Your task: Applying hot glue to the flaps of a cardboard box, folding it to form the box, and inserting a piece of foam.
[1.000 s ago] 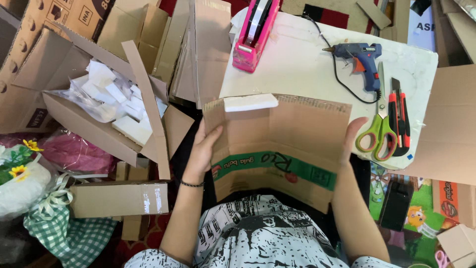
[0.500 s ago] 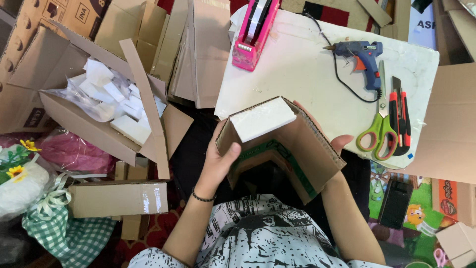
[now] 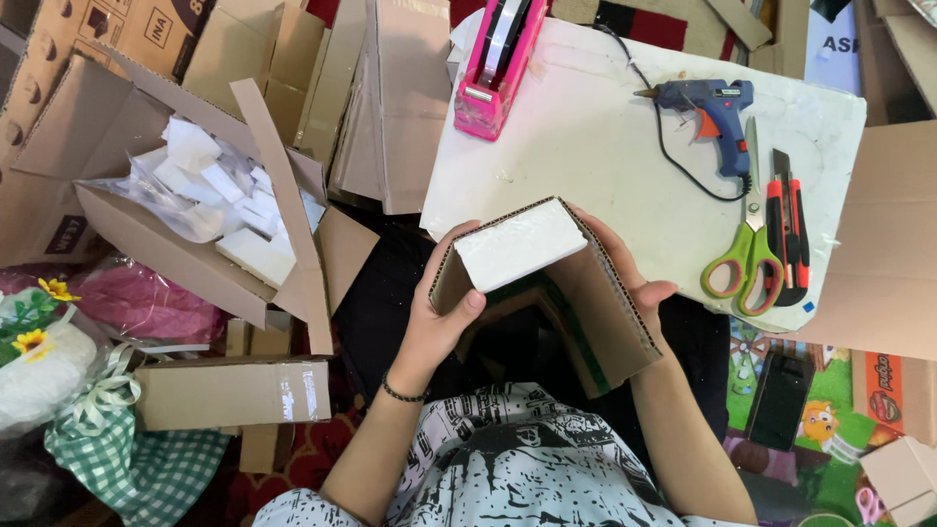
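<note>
Folded cardboard sheet (image 3: 586, 303) sits centre frame, bent into a tent over a white foam block (image 3: 520, 244), held above the lap at the near edge of the white board (image 3: 605, 146). Left hand (image 3: 439, 312) grips the sheet's 9 o'clock panel, thumb pressed on the foam block's lower edge, fingers wrapped over the top; clenched on cardboard and foam together. Right hand (image 3: 625, 283) lies flat along the 3 o'clock panel, fingers pushing it in against the block, so a press rather than a pinch. Judgement: step in hand looks like forming the cardboard round the foam, creasing the fold at 12 o'clock. Any next move calls for both panels kept tight to the block so the crease does not spring open, and one hand freed only once the other can pin both sides. Outward: blue glue gun (image 3: 708, 107) at 1 o'clock on the board, its cord (image 3: 673, 161) looping towards the sheet; green-handled scissors (image 3: 747, 263) and red utility knife (image 3: 789, 234) at 3 o'clock; pink tape dispenser (image 3: 498, 59) at 12 o'clock. Open carton of foam pieces (image 3: 210, 195) at 9 o'clock, well apart. Taped flat box (image 3: 234, 390) at 8 o'clock.
</note>
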